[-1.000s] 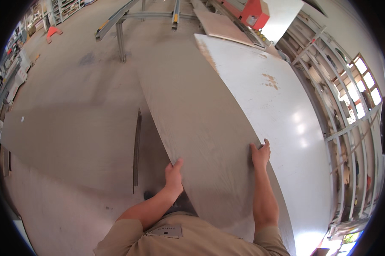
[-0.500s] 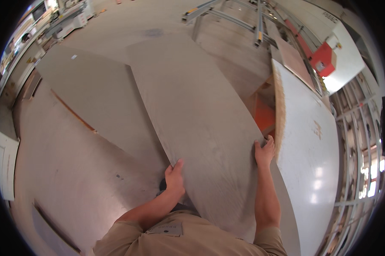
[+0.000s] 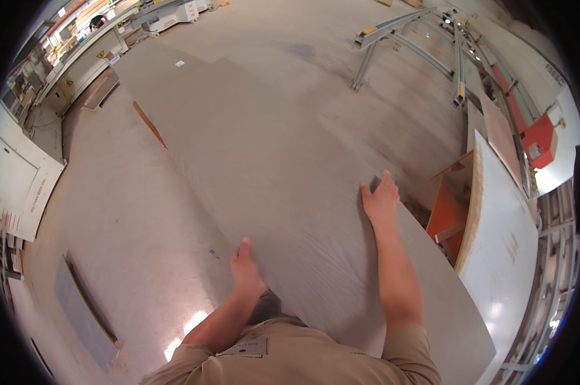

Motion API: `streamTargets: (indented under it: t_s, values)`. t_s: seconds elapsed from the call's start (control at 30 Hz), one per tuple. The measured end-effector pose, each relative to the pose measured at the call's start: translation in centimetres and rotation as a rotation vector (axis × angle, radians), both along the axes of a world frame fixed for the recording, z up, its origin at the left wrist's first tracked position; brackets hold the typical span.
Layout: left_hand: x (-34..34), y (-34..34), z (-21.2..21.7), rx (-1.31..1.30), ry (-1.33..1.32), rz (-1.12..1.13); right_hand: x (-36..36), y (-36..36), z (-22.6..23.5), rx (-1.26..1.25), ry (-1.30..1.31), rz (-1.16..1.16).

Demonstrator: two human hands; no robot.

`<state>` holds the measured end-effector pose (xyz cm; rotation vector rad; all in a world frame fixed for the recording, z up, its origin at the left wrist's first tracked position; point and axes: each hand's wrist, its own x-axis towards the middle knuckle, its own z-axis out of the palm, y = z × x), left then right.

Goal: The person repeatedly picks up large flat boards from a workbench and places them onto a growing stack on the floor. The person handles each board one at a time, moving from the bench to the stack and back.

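A long grey-brown board (image 3: 290, 192) with a faint wood-grain look stretches away in front of me. My left hand (image 3: 245, 266) is closed on its near left edge, thumb on top and fingers mostly hidden. Farther up, my right hand (image 3: 382, 200) grips the right edge, with the thumb over the face. At its far left the board meets or overlaps another board of like colour (image 3: 155, 77) bearing a small white label; the line between them is hard to make out.
A white panel (image 3: 502, 250) with a rough tan edge leans at the right beside an orange piece (image 3: 445, 212). A metal frame (image 3: 408, 38) stands at the far right. Machines line the left, with a white cabinet (image 3: 20, 173). A grey offcut (image 3: 84, 308) lies on the floor.
The held board has shifted left over the other board, closing the visible gap between them. Both hands moved left with it, and the right hand went farther forward. My view has turned left.
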<state>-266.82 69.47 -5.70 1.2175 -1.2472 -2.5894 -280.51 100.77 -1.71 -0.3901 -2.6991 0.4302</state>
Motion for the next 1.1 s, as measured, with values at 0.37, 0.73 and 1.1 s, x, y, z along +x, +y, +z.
streamTargets:
  t_s: [0.37, 0.73, 1.1]
  values:
    - [-14.9, -14.0, -4.8, -0.197, -0.004, 0.149, 3.3, -1.3, -1.6, 0.032, 0.066, 0.351]
    - [-20.6, -27.3, -7.4, -0.374, 0.092, -0.054, 35.9, 25.6, 1.7, 0.239, -0.256, -0.894]
    - [-7.9, -4.4, -3.0, -0.832, 0.055, -0.081, 59.6, 44.4, 1.1, 0.165, 0.053, -1.104]
